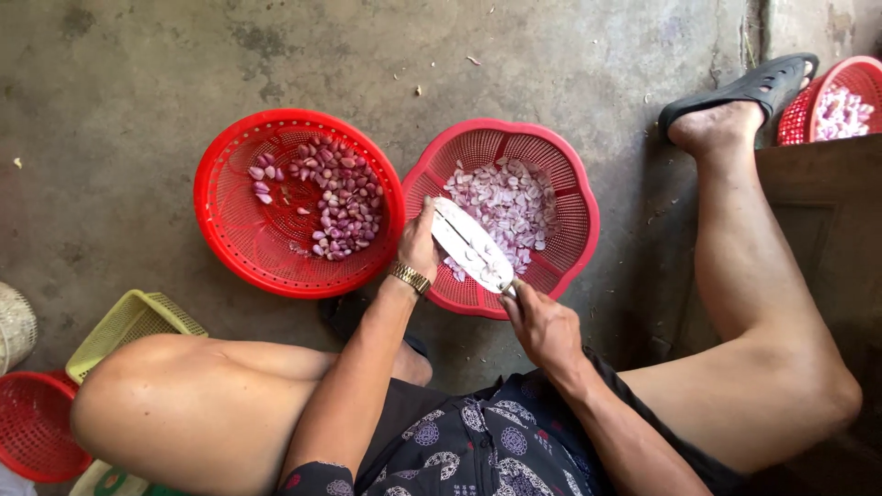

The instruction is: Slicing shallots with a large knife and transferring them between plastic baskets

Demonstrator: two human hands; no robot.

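Seated low on the concrete floor (129, 110), knees spread, both forearms reaching forward between them. Right hand (542, 321) is closed around the handle of a knife (473, 248); the handle itself is hidden in the fist, only the broad pale blade shows, angled up and to the left, with bits of sliced shallot stuck to its face. Left hand (418, 243), gold watch (410, 276) at the wrist, is curled at the blade's far end, fingers folded in as if pinching a shallot against the edge; the piece itself is covered, so I cannot tell what it grips. Blade and both hands sit over the near-left rim of the pink basket (579, 216), which holds the pile of slices (510, 207), pale and thin. Judgement: to slice well here, keep the left fingertips tucked behind the edge, keep the blade over the pink basket so slices drop inside, and make short, even strokes; wipe the stuck bits off when they build up. Just left, touching or nearly touching the pink one, stands the red basket (230, 230) with whole peeled shallots (335, 197), within easy left-hand reach. Near left: a yellow basket (124, 321) and a small red one (32, 427). Far right: sandalled foot (726, 115), another red basket (868, 78) with slices.
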